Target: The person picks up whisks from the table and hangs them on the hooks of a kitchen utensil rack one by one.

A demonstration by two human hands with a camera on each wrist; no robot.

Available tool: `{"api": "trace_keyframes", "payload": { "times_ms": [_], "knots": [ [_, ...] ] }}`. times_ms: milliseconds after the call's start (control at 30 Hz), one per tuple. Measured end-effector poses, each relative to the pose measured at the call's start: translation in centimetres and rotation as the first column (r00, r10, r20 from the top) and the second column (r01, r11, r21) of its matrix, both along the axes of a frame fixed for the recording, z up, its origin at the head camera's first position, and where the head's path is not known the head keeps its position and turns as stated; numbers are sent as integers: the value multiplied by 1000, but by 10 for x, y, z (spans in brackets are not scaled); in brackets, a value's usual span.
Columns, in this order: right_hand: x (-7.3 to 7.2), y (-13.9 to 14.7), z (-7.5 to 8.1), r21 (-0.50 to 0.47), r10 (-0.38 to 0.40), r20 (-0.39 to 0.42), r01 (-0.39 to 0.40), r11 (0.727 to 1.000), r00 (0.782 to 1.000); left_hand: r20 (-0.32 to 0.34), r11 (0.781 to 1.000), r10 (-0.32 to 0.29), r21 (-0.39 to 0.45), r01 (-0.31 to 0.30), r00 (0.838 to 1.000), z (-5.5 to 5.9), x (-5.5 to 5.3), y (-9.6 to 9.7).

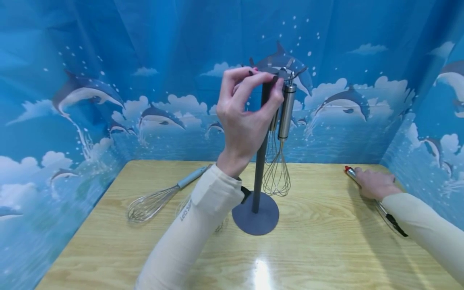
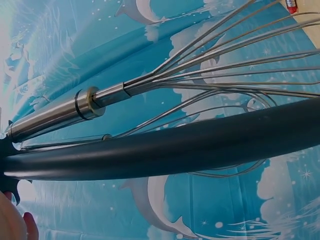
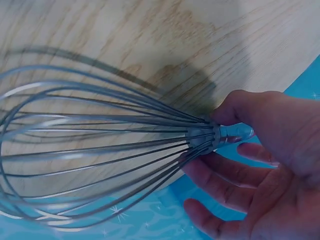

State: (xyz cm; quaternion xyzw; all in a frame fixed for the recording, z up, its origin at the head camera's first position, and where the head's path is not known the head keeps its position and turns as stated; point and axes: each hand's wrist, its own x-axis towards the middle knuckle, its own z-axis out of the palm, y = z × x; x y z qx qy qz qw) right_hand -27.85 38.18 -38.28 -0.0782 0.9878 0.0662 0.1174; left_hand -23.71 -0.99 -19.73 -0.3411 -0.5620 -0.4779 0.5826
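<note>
A dark upright stand (image 1: 259,169) with a round base and a ring of hooks at its top stands on the table. My left hand (image 1: 244,114) grips its top, thumb and fingertips at the hook ring. From a hook just right of this hand hangs a steel-handled whisk (image 1: 286,114), wires down. Another hanging whisk (image 1: 272,149) shows partly behind the pole. At the table's right side, my right hand (image 1: 377,184) holds a whisk with a red handle end (image 1: 348,169). In the right wrist view, thumb and fingers pinch this whisk (image 3: 202,137) where wires meet handle.
A whisk with a pale blue handle (image 1: 192,176) lies on the table's left part. Wires of another whisk (image 1: 180,206) show beside the left sleeve, which hides the rest. Blue dolphin-printed curtains (image 1: 195,48) stand around the wooden table (image 1: 311,249) at the back and sides.
</note>
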Motion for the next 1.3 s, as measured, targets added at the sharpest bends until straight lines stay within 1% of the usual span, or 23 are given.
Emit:
{"api": "trace_keyframes", "payload": {
  "times_ms": [233, 333, 433, 500, 667, 800, 900, 1033, 1133, 1300],
  "knots": [
    [0, 0, 5, -76, 4, -30, -6, 997, 1000, -20, 999, -26, 40, 26, 999, -4, -1, 4],
    [0, -3, 11, -128, -28, -39, 23, 992, 999, -29, 998, -34, 59, 36, 999, -5, -2, 6],
    [2, -6, 20, -182, -67, -45, 58, 982, 997, -33, 996, -39, 74, 41, 999, -6, -2, 7],
    [3, -9, 25, -222, -84, -62, 68, 973, 995, -33, 995, -46, 81, 49, 998, -7, -2, 8],
    [5, -15, 34, -330, -87, -142, 36, 943, 986, -35, 995, -52, 87, 55, 998, -8, -1, 11],
    [8, -21, 40, -403, -114, -211, 21, 915, 971, -44, 995, -47, 88, 51, 998, -7, 0, 14],
    [11, -26, 44, -454, -151, -250, 22, 891, 956, -53, 994, -47, 92, 51, 998, -6, 0, 15],
    [15, -34, 48, -523, -206, -276, 33, 852, 939, -55, 995, -39, 94, 44, 998, -5, 0, 16],
    [18, -39, 51, -560, -237, -299, 31, 828, 924, -56, 995, -33, 95, 38, 998, -5, 0, 16],
    [21, -50, 57, -587, -258, -370, -10, 809, 893, -66, 994, -22, 101, 29, 998, -5, 0, 16]
  ]
}}
